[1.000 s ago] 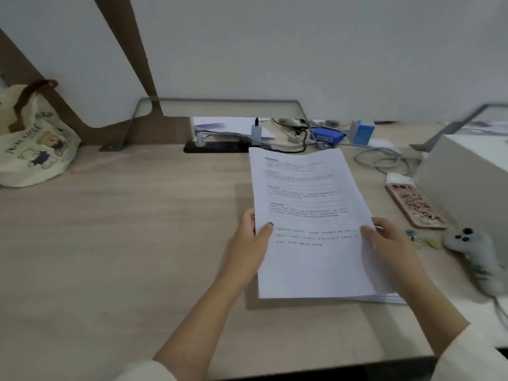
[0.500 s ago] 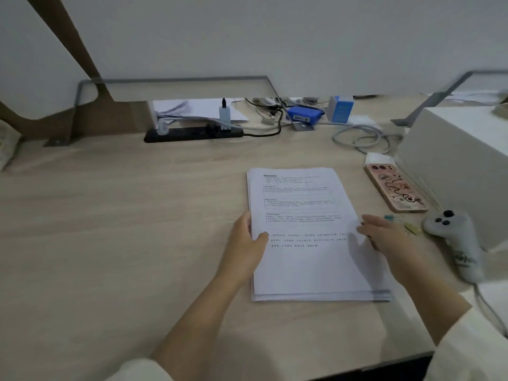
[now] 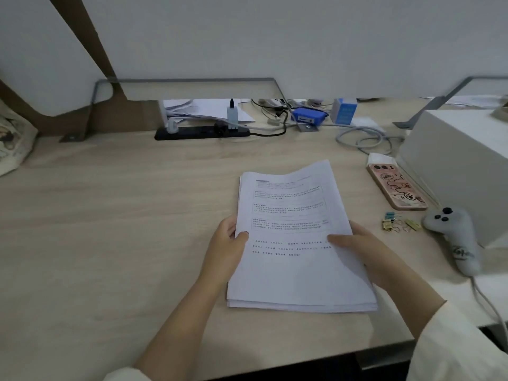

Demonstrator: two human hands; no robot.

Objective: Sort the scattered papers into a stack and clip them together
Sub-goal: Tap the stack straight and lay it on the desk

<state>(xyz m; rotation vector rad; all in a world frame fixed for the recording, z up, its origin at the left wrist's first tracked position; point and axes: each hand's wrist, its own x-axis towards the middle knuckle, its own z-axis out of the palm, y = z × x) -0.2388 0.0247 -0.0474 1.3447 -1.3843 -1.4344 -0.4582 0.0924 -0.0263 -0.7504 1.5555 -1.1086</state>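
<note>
The paper stack is pinched at its sides by fingers of the left hand and right hand, likely to square it.

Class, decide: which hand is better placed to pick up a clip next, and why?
The right hand: the clips lie on its side of the stack, while the left hand grips the opposite edge.

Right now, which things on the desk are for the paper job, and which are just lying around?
For the job: the paper stack, held at its sides by the left hand and the right hand; the small clips to its right.

Just lying about: the phone, the grey plush toy, the power strip, the cloth bag, the white box.
</note>
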